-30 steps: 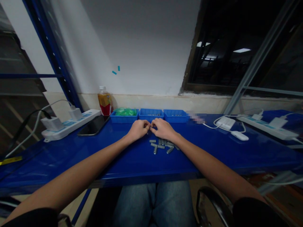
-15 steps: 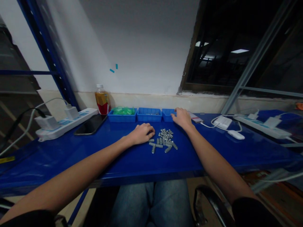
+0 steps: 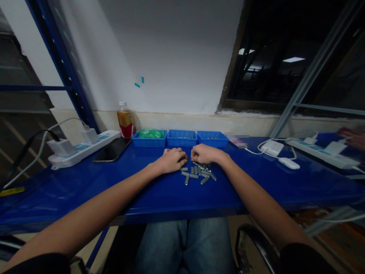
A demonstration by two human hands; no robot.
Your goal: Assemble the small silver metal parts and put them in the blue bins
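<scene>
My left hand (image 3: pixel 172 160) rests on the blue table beside a loose heap of metal parts, its fingers loosely bent with a gap at the thumb. Over the far side of that heap is my right hand (image 3: pixel 207 154), fingers curled downward and drawn together; whatever is in them is hidden. Short grey metal cylinders (image 3: pixel 194 176) lie scattered in front of both hands. Smaller metal pieces are partly covered by the right hand. Behind stand three blue bins: the left bin (image 3: pixel 149 142) has green plastic pieces (image 3: pixel 151 133), while the middle bin (image 3: pixel 181 142) and right bin (image 3: pixel 212 142) contain small metal parts.
A drink bottle (image 3: pixel 126 121) and a dark phone (image 3: pixel 112 150) are at the back left, near a power strip (image 3: pixel 72 155). Another phone (image 3: pixel 238 142), a white adapter (image 3: pixel 272 147) and a second strip (image 3: pixel 319 154) are rightward. Another person's blurred hand (image 3: pixel 352 137) shows at the far right.
My right hand has moved from the right bin back toward me and left, down over the metal heap. My left hand stays in place. Another person's hand has appeared at the right edge.
</scene>
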